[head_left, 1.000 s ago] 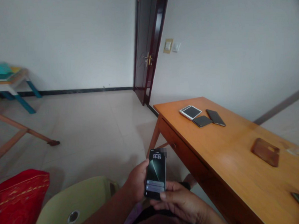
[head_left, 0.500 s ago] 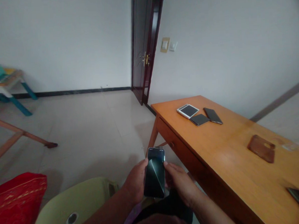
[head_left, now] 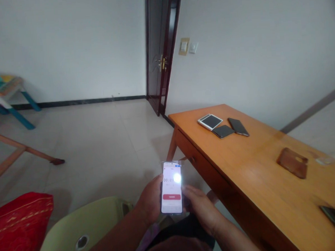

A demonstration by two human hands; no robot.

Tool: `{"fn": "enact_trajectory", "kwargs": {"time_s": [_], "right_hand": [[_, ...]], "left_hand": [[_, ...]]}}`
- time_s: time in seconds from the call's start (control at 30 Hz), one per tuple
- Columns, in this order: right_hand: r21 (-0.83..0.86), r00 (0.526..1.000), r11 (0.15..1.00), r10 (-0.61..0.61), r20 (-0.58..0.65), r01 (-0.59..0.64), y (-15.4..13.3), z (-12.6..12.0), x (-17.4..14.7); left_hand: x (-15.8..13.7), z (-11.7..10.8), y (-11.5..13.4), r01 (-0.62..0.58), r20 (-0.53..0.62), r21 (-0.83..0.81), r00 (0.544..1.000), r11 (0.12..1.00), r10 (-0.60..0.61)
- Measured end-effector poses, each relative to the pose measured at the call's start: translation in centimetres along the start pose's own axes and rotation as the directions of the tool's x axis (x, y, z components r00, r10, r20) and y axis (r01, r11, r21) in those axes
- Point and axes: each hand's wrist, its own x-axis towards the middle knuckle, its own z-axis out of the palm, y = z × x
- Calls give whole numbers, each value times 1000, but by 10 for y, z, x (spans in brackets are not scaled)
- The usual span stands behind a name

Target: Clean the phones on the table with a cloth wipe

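A smartphone (head_left: pixel 172 205) is held upright between my two hands, low in the middle of the head view. Its lit white screen shows timer-like digits and a red bar, with a bright glare spot at the upper right. My left hand (head_left: pixel 152 201) grips the phone's left side, its fingers mostly hidden behind. On the other side, my right hand (head_left: pixel 199 204) closes around the right edge, thumb along the side.
To the right stands a wooden table (head_left: pixel 242 162) bearing a white-framed device (head_left: pixel 210 121), a dark flat device (head_left: pixel 223 131), a black phone-like slab (head_left: pixel 238 127) and a brown leather case (head_left: pixel 293 162). A pale green stool (head_left: pixel 99 226) and red cloth (head_left: pixel 21 226) lie left. A door (head_left: pixel 159 51) is behind.
The phone's screen has gone from a dark picture to a bright white display with digits and a red bar. The phone sits slightly higher in view; both hands still hold it.
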Motion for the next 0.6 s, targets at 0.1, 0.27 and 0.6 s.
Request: {"fn": "enact_trajectory", "kwargs": {"time_s": [0.1,0.27,0.6], "right_hand": [[-22,998,999,-43,44,44,-1,2,-2],[-29,997,999,-44,60,46,-2,3,-4],[-23,997,1000,-19,81,21,0,1,-9]], "left_hand": [[-1,2,2,-14,4,2,1000,1000,14],[-4,5,5,-13,40,47,999,999,11],[-3,7,10,-58,8,-23,998,998,58]]}}
